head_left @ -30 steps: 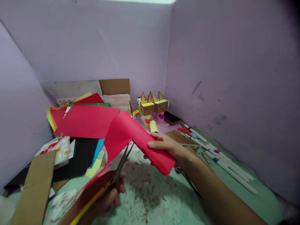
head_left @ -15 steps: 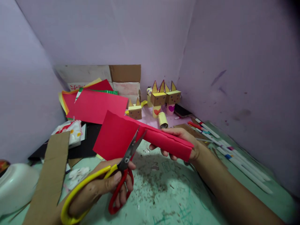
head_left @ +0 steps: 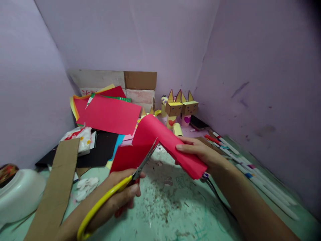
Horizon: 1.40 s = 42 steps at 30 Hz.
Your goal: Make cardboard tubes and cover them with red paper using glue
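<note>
In my left hand are scissors with a yellow handle and a red one, fingers wrapped through the loops. Their blades lie nearly closed at the edge of a red paper sheet, pointing up and right. My right hand grips the sheet's right part, thumb on top and fingers mostly hidden beneath. That part is curved over like a roll, while the left part hangs down behind the scissors.
Cardboard cat figures and a yellow tube stand at the back. Coloured sheets lie back left, near a cardboard strip and white bowl. Markers line the right side. Scraps dot the green table.
The scissor blades have closed from wide apart. The red sheet has turned and curved over, its right part lower, and my right hand now shows its thumb on top. The view has shifted slightly left.
</note>
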Each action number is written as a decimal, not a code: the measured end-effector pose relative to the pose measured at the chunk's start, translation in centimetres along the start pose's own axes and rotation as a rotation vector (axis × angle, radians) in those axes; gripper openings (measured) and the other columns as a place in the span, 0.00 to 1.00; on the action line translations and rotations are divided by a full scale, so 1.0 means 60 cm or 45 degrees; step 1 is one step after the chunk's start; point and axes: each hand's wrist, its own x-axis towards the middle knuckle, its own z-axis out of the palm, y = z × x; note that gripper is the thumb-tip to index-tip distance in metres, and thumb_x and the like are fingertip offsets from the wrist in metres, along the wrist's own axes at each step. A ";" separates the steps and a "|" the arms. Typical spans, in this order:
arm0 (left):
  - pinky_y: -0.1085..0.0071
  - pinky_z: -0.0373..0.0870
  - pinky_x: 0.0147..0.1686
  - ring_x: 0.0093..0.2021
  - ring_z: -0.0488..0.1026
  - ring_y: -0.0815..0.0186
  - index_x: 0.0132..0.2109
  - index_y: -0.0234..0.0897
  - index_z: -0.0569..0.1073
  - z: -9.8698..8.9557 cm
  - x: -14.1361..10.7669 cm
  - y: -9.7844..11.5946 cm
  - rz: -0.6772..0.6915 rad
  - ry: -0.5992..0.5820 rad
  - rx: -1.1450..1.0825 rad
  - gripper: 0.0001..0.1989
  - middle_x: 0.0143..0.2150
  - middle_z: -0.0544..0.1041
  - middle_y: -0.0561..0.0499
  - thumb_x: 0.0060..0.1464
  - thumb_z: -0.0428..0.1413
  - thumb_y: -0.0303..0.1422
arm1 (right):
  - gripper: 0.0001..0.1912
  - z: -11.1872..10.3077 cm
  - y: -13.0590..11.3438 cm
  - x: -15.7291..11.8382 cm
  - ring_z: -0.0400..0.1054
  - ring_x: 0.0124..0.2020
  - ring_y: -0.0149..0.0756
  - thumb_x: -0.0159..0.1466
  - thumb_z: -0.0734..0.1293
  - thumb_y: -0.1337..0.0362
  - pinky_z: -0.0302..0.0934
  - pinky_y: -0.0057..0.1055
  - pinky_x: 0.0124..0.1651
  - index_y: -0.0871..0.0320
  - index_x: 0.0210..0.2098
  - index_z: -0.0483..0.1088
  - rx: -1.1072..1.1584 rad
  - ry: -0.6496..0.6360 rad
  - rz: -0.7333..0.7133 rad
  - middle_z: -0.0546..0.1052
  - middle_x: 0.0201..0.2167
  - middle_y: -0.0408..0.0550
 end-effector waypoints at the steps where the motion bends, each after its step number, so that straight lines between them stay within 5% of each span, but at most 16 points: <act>1: 0.77 0.58 0.19 0.22 0.61 0.72 0.38 0.37 0.66 0.000 0.003 0.002 0.021 0.023 0.145 0.15 0.27 0.67 0.55 0.57 0.49 0.46 | 0.21 0.001 -0.001 -0.001 0.70 0.26 0.28 0.53 0.72 0.60 0.64 0.20 0.25 0.59 0.45 0.72 -0.108 0.049 -0.097 0.77 0.32 0.45; 7: 0.73 0.52 0.23 0.24 0.53 0.71 0.27 0.38 0.60 0.003 0.018 0.000 0.138 0.069 0.609 0.14 0.23 0.57 0.58 0.56 0.47 0.41 | 0.30 0.002 -0.001 -0.006 0.71 0.36 0.38 0.52 0.72 0.55 0.66 0.28 0.32 0.52 0.54 0.68 -0.500 0.141 -0.343 0.77 0.43 0.45; 14: 0.72 0.50 0.23 0.25 0.51 0.70 0.27 0.37 0.62 0.010 0.023 -0.012 0.127 0.200 0.601 0.10 0.23 0.56 0.58 0.52 0.48 0.38 | 0.31 0.002 0.002 -0.004 0.72 0.37 0.43 0.52 0.71 0.55 0.68 0.34 0.33 0.51 0.55 0.68 -0.589 0.201 -0.415 0.78 0.43 0.46; 23: 0.73 0.49 0.23 0.25 0.51 0.71 0.29 0.35 0.66 0.008 0.024 -0.001 0.085 0.181 0.509 0.10 0.24 0.56 0.58 0.52 0.49 0.37 | 0.31 -0.005 0.006 0.001 0.70 0.47 0.50 0.52 0.72 0.57 0.67 0.40 0.43 0.51 0.55 0.68 -0.664 0.198 -0.465 0.74 0.51 0.47; 32: 0.73 0.58 0.27 0.29 0.63 0.68 0.32 0.33 0.72 0.011 0.020 0.014 0.044 0.160 0.523 0.09 0.29 0.71 0.53 0.51 0.50 0.33 | 0.35 -0.015 0.007 0.002 0.70 0.45 0.49 0.51 0.71 0.58 0.67 0.39 0.41 0.55 0.57 0.65 -0.621 0.119 -0.390 0.75 0.50 0.50; 42: 0.72 0.60 0.27 0.28 0.61 0.68 0.27 0.33 0.70 0.011 0.024 0.002 0.034 0.193 0.576 0.10 0.30 0.72 0.52 0.49 0.52 0.36 | 0.34 -0.011 0.010 0.003 0.70 0.46 0.49 0.51 0.71 0.58 0.65 0.40 0.43 0.57 0.57 0.64 -0.579 0.142 -0.334 0.76 0.48 0.50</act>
